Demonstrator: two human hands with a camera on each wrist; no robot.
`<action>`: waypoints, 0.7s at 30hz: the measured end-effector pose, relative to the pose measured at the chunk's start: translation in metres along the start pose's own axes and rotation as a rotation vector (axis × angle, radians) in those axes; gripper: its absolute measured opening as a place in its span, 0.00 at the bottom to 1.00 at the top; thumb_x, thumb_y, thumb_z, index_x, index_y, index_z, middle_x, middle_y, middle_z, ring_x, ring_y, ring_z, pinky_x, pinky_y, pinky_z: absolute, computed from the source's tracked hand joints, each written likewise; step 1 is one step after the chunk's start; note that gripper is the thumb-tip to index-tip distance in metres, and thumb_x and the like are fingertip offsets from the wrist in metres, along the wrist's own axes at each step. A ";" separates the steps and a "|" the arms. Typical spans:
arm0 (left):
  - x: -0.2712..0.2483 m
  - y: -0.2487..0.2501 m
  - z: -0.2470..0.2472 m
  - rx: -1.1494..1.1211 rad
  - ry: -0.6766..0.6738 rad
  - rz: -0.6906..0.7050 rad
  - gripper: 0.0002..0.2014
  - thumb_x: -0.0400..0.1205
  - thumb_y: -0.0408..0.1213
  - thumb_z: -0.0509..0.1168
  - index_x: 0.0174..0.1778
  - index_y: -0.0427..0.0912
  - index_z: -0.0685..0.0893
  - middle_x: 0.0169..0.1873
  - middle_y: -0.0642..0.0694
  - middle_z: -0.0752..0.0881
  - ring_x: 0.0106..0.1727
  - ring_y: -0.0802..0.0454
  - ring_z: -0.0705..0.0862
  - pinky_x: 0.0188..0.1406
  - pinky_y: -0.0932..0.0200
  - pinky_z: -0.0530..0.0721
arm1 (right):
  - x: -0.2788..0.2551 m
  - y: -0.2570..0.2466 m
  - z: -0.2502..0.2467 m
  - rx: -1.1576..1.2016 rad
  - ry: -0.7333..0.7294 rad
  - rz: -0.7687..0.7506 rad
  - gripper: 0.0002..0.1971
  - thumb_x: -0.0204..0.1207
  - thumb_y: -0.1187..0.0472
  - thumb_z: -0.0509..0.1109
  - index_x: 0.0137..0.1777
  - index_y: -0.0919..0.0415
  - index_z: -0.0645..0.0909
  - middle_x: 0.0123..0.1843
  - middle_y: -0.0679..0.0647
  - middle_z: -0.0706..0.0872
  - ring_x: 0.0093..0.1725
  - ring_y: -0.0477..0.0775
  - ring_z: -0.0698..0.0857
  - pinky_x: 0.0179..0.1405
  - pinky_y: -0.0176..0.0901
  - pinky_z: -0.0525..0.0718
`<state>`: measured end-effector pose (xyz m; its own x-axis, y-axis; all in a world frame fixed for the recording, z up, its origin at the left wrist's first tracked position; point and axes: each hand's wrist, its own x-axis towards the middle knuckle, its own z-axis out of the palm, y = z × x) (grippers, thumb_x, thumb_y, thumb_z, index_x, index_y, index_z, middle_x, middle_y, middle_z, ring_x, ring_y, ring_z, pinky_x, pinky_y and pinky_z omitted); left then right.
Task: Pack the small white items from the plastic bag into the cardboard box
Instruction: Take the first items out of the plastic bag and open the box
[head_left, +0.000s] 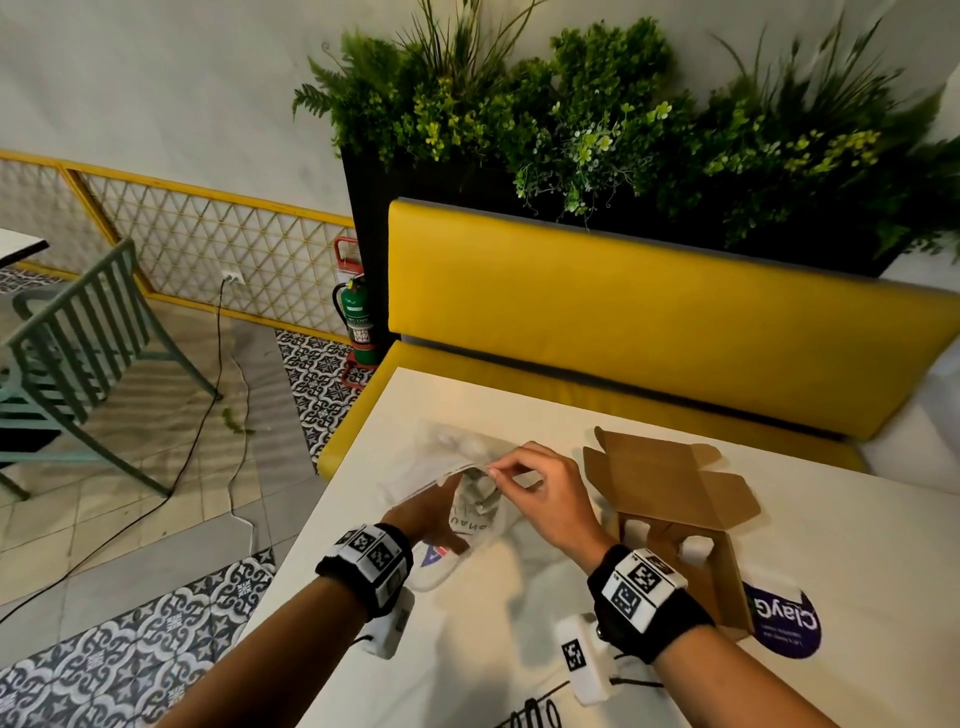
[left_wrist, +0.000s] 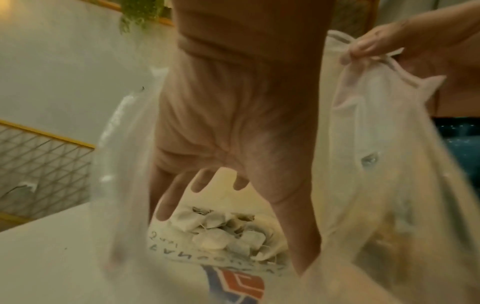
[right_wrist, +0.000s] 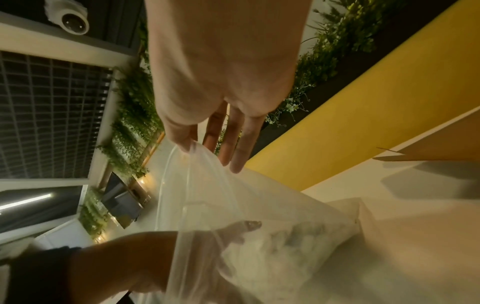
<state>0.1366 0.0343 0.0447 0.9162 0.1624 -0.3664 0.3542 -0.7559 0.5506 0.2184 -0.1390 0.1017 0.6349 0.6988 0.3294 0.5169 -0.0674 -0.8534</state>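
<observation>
A café or restaurant dining room, by the look of it; a yellow upholstered booth bench runs along the far side of a white table, with a dark planter of leafy greenery behind it at twelve o'clock; at nine o'clock a green slatted chair stands on patterned floor tiles beside a yellow-framed lattice panel; a green fire extinguisher stands by the planter; a dome security camera is fixed overhead.
</observation>
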 end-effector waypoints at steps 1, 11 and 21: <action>0.004 0.002 0.001 0.027 0.008 -0.026 0.47 0.66 0.42 0.80 0.76 0.47 0.60 0.70 0.46 0.76 0.70 0.45 0.76 0.65 0.56 0.74 | -0.001 0.001 0.000 0.011 0.001 0.016 0.01 0.75 0.61 0.77 0.44 0.58 0.89 0.43 0.45 0.89 0.44 0.45 0.87 0.45 0.36 0.84; 0.046 0.029 0.042 0.396 -0.022 -0.079 0.22 0.85 0.39 0.55 0.76 0.38 0.69 0.74 0.36 0.73 0.73 0.38 0.74 0.70 0.44 0.76 | -0.008 0.008 -0.006 0.120 -0.059 0.162 0.03 0.76 0.60 0.76 0.48 0.57 0.89 0.48 0.47 0.90 0.50 0.47 0.87 0.55 0.41 0.86; 0.058 0.017 0.056 0.492 0.080 -0.003 0.15 0.84 0.35 0.56 0.66 0.41 0.78 0.64 0.43 0.81 0.67 0.42 0.80 0.58 0.49 0.80 | -0.015 0.016 -0.012 0.082 -0.004 0.230 0.01 0.77 0.62 0.75 0.46 0.58 0.89 0.45 0.47 0.91 0.47 0.43 0.88 0.51 0.33 0.84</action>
<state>0.1854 -0.0046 -0.0093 0.9335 0.1985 -0.2985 0.2439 -0.9620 0.1229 0.2244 -0.1593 0.0878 0.7280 0.6748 0.1212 0.3110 -0.1674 -0.9356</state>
